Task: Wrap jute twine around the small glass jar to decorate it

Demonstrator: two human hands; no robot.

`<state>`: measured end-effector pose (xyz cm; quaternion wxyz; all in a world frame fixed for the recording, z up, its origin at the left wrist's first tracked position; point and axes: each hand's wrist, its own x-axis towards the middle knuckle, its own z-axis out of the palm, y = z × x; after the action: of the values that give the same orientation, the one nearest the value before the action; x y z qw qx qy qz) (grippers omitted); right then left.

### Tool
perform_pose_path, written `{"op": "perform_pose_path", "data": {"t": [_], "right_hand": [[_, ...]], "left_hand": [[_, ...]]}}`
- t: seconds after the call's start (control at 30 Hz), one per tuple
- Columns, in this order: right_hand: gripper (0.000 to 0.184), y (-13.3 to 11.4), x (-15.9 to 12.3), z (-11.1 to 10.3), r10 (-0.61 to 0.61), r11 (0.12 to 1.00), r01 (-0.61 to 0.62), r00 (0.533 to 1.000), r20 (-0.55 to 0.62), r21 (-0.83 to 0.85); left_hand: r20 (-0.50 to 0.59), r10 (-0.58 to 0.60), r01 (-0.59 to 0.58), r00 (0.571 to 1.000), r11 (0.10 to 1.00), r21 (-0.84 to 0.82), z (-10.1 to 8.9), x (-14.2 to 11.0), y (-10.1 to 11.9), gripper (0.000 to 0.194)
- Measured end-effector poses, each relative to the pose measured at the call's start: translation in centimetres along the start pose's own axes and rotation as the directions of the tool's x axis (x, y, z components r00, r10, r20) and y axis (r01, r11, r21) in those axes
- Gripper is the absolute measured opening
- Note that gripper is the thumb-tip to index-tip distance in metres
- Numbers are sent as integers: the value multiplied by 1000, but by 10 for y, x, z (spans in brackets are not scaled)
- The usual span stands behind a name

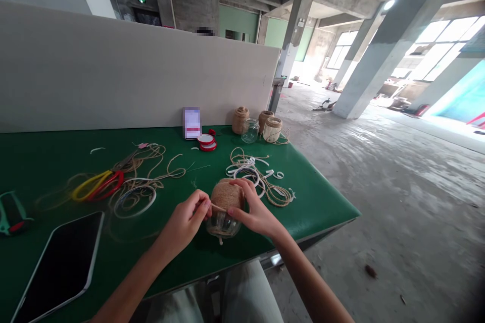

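A glass jar point(224, 225) stands near the table's front edge, partly wrapped in brown twine point(226, 195). Bare glass shows at the end nearest me, where a short twine end pokes out. My left hand point(192, 213) pinches a strand of twine at the jar's left side and pulls it taut. Around the jar's right side curls my right hand point(250, 208), its thumb pressed on the strand and its fingers over the wrapped part. The far side of the jar is hidden.
Loose twine and white strips point(261, 176) lie beyond the jar. Scissors point(102, 181) rest among twine at left, near a dark phone point(60, 262). Tape rolls point(206, 142), a propped phone point(192, 123) and several jars point(250, 130) stand at the back. The table ends at right.
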<state>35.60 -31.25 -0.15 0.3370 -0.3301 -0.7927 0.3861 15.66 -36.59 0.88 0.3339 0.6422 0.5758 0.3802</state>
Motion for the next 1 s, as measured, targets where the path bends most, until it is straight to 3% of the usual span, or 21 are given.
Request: {"op": "perform_pose_path", "data": {"t": [0.17,0.5,0.63,0.83,1.0], "right_hand": [[55,1,-1,-2,1,999,-1,1000,-14,-42],[53,3,-3,-8,26,1000,-26,999,-20,-8],[58,4,-1,-12,21,998,-24,999,43,57],[83,17,-3,-32,-45,988,4,963,267,153],[93,23,-3,-30,-36,999,24,964,262,48]], "left_hand": [[13,-30,30,999,998,-59,-1,0,-2,28],[-21,-4,7,1000,993,115,6,6,-10,30],[-24,-14,16,1000,993,116,4,6,-12,30],[-20,-68,69,997,997,40,-2,6,-21,29],[38,-124,127,992,989,-78,-5,8,-27,31]]}}
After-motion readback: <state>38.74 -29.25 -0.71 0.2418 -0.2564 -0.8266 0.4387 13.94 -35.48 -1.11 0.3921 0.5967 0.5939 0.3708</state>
